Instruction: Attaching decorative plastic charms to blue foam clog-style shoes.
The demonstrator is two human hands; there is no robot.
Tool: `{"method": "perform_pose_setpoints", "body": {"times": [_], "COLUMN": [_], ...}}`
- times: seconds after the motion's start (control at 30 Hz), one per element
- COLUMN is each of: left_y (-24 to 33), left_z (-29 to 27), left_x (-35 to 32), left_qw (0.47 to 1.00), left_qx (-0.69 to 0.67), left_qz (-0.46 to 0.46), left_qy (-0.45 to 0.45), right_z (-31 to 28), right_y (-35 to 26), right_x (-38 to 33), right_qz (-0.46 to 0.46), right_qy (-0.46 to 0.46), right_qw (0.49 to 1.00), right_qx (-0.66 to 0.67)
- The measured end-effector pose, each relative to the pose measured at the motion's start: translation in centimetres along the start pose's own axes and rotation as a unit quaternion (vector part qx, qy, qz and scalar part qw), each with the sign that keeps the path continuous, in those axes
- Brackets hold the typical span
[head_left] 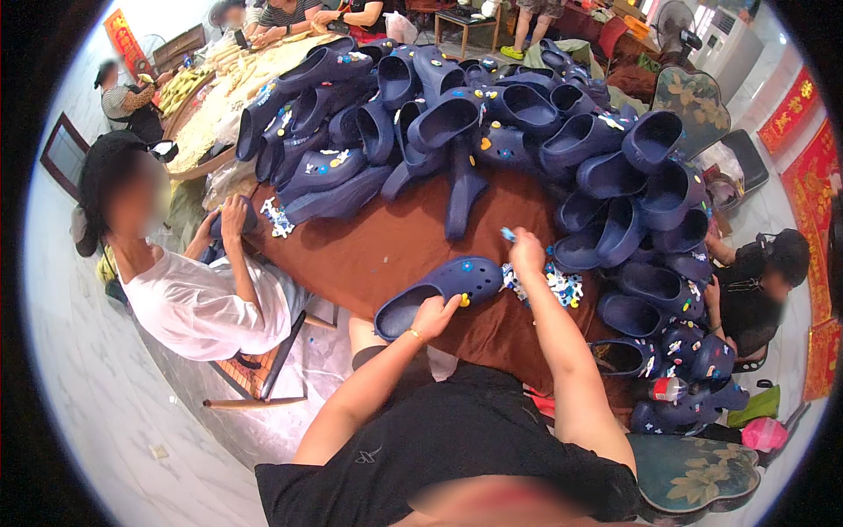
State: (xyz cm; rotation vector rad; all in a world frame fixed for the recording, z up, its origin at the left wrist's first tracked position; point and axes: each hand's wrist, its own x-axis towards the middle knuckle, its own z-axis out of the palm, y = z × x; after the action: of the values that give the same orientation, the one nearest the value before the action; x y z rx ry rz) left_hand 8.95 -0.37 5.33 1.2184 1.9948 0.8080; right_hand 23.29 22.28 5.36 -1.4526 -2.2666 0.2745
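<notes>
Black shirt (457,439): nearest of all, at the bottom, with both bare forearms reaching out over the table.
Left hand (432,318): closed on the side of a clog, thumb up by a yellow charm (464,300), a thin bracelet (417,335) at the wrist.
Clog (430,292): dark blue, and here it is in that left grip, over the near part of the table, toe to the right, a blue flower (468,265) sitting on its holed top.
Right hand (528,255): fingertips pinched on a small light-blue piece (507,234), just past the clog's toe and apart from it.
Charm pile (564,288): white, blue and mixed, spread right by the right forearm.
Brown cloth (351,255): covers the table, creased beneath it all.
Bottle (669,389): red-labelled, among clogs at lower right.
Person in white (211,303): seated on the left, both hands on another blue clog, a second charm pile (277,218) nearby.
Person in black (751,299): over on the right, beside stacked clogs.
Clog heap (430,110): a big one, blue, banked along the far side.
Far table (228,83): pale pieces across it, more people behind.
</notes>
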Motion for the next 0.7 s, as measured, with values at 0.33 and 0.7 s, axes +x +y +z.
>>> {"method": "perform_pose_setpoints", "body": {"times": [0.33, 0.7], "left_y": [-0.1, -0.4], "left_z": [0.2, -0.4], "left_x": [-0.3, -0.2], "left_qw": [1.0, 0.999], "left_qx": [0.008, 0.018], "left_qz": [0.002, 0.029], "left_qy": [0.013, -0.03], "right_z": [-2.5, 0.7], "right_y": [4.6, 1.6], "right_x": [-4.8, -5.5], "right_qz": [-0.054, -0.122], "right_qy": [-0.056, -0.129], "right_qw": [0.987, 0.976], "right_qx": [-0.137, -0.126]}}
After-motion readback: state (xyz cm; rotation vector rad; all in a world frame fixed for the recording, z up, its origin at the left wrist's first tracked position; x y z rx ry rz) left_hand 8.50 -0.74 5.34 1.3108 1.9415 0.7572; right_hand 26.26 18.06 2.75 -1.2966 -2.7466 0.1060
